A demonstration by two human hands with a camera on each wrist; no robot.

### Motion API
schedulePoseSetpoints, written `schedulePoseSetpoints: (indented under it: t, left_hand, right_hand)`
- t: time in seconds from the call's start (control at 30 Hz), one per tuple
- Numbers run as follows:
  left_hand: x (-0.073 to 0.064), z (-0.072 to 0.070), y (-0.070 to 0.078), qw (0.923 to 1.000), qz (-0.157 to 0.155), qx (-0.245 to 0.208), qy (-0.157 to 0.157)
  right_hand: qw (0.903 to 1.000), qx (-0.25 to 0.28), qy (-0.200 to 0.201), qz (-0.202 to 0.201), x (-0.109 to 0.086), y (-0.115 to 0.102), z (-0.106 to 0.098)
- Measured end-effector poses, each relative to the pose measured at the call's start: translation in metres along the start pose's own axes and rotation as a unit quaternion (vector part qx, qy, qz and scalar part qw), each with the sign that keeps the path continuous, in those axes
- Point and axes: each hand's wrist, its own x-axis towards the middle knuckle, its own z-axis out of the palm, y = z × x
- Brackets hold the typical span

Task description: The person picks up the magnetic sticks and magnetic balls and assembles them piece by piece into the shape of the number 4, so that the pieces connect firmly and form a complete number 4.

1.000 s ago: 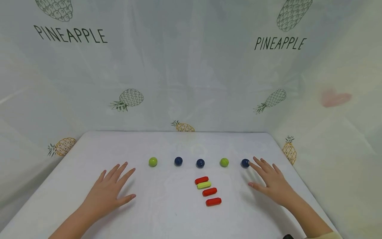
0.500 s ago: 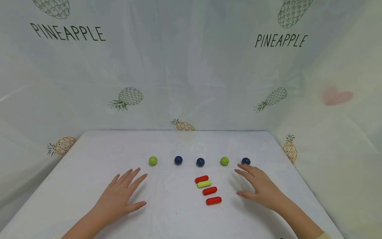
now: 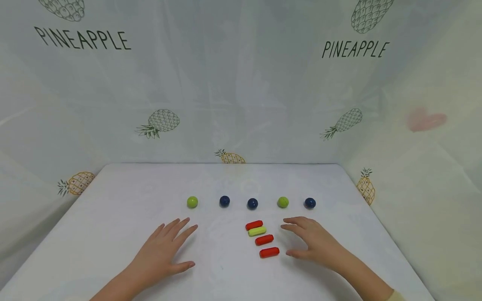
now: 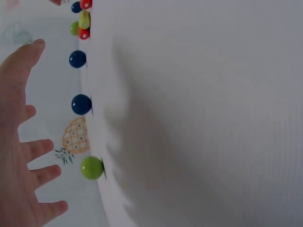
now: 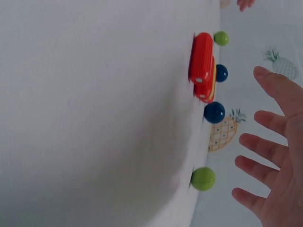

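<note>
My left hand (image 3: 160,254) hovers over the white table with straight, spread fingers, holding nothing. Its fingertips point toward the left green ball (image 3: 192,202), apart from it. My right hand (image 3: 318,244), also holding nothing, hangs just right of the small rods with its fingers spread and slightly bent. Nearest its thumb lies a red rod (image 3: 269,252). Behind that are another red rod (image 3: 264,239), a yellow-green rod (image 3: 257,231) and a red rod (image 3: 254,225), the last two side by side. In the right wrist view the fingers stay apart from the red rod (image 5: 201,57).
A spaced row of balls crosses the table behind the rods: blue balls (image 3: 224,201), one at far right (image 3: 310,203), plus a second green ball (image 3: 283,202). A pineapple-printed curtain (image 3: 241,83) hangs behind the table (image 3: 124,200) and along its sides.
Both hands have moved inward and nearer the body, the left going right and the right going left, away from the far-right blue ball. The balls and rods have stayed put.
</note>
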Motion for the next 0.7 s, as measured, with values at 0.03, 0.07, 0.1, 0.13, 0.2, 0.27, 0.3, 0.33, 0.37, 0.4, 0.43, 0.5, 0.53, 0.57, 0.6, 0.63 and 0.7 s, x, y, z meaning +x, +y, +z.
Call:
schedulePoseSetpoints:
  t: [0.03,0.07,0.1,0.13,0.2,0.27,0.3,0.33,0.37,0.4,0.43,0.5,0.53,0.57,0.6,0.63,0.7]
  left_hand:
    - [0.000,0.001,0.002,1.0000,0.005,-0.004,0.003]
    - [0.001,0.002,0.003,0.9999,0.009,-0.006,0.005]
    - [0.001,0.002,0.005,0.9999,0.013,-0.008,0.005]
    - [0.002,0.003,0.006,0.9998,0.015,-0.009,0.003]
    - [0.002,0.004,0.009,0.9997,0.014,-0.017,-0.007]
    - [0.003,0.005,0.011,0.9996,0.012,-0.020,-0.018]
    - [0.004,0.006,0.012,0.9995,0.012,-0.020,-0.021]
    - [0.004,0.007,0.013,0.9995,0.013,-0.021,-0.021]
    - [0.005,0.007,0.014,0.9995,0.018,-0.020,-0.018]
    - [0.006,0.008,0.015,0.9995,0.022,-0.019,-0.013]
    - [0.006,0.008,0.016,0.9995,0.027,-0.017,-0.007]
    - [0.007,0.008,0.018,0.9993,0.035,-0.016,0.002]
    - [0.008,0.008,0.019,0.9991,0.038,-0.017,0.004]
    - [0.009,0.007,0.020,0.9991,0.039,-0.016,0.003]
    - [0.009,0.007,0.021,0.9991,0.039,-0.014,0.001]
    - [0.009,0.007,0.022,0.9991,0.039,-0.014,-0.003]
    - [0.010,0.007,0.024,0.9991,0.040,-0.012,-0.009]
  right_hand:
    - [1.0000,0.003,-0.006,-0.001,0.001,-0.002,0.001]
    - [0.9999,0.007,-0.013,-0.001,0.002,-0.004,0.002]
    - [0.9998,0.009,-0.019,0.000,0.003,-0.006,0.003]
    - [0.9996,0.012,-0.024,-0.001,0.004,-0.008,0.003]
    - [0.9994,0.016,-0.032,-0.003,0.006,-0.011,0.005]
    - [0.9992,0.017,-0.037,-0.009,0.007,-0.013,0.006]
    - [0.9991,0.016,-0.038,-0.014,0.007,-0.014,0.007]
    - [0.9989,0.017,-0.039,-0.020,0.007,-0.015,0.008]
    - [0.9987,0.018,-0.040,-0.027,0.007,-0.016,0.009]
    - [0.9984,0.019,-0.040,-0.035,0.007,-0.017,0.010]
    - [0.9980,0.021,-0.040,-0.044,0.007,-0.018,0.011]
    - [0.9971,0.024,-0.038,-0.062,0.007,-0.020,0.013]
    - [0.9966,0.025,-0.039,-0.068,0.007,-0.021,0.014]
    - [0.9961,0.025,-0.038,-0.076,0.007,-0.021,0.015]
    - [0.9955,0.023,-0.035,-0.084,0.008,-0.022,0.017]
    - [0.9950,0.022,-0.033,-0.092,0.008,-0.023,0.018]
    - [0.9945,0.020,-0.036,-0.096,0.010,-0.024,0.020]
